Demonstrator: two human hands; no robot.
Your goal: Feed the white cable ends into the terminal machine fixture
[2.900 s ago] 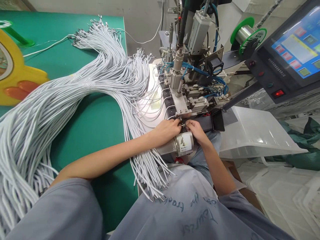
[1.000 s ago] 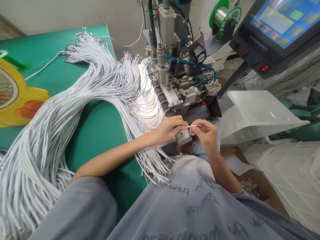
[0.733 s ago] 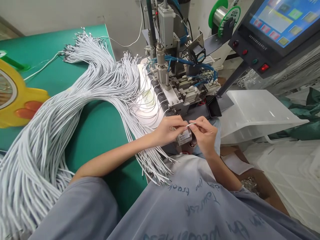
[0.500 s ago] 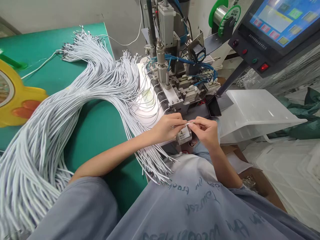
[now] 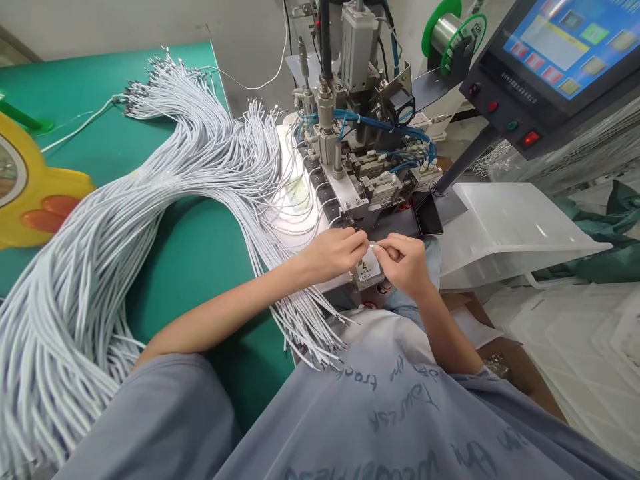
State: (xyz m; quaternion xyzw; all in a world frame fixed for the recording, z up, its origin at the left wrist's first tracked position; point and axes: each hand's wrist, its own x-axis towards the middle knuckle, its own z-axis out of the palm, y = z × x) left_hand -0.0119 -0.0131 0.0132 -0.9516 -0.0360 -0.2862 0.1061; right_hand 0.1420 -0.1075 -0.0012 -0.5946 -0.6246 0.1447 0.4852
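My left hand [image 5: 336,252] is pinched shut on the end of a thin white cable [image 5: 374,245] just in front of the metal machine [image 5: 356,175]. My right hand [image 5: 403,260] is closed on the same cable end from the right, its fingertips touching those of the left hand. Both hands hover above a small labelled motor [image 5: 369,272] at the machine's front edge. A big bundle of white cables [image 5: 150,193] lies across the green table [image 5: 195,260] to the left, under my left forearm.
A touchscreen control panel [image 5: 560,47] with red and green buttons stands upper right. A green solder spool [image 5: 445,30] sits behind the machine. A translucent white tray [image 5: 505,227] slopes to the right. A yellow toy-shaped object [image 5: 30,193] lies at the far left.
Both hands held a short white cable piece out in front, then brought it forward and closer to the machine's front clamp. The hands drew together until their fingertips met.
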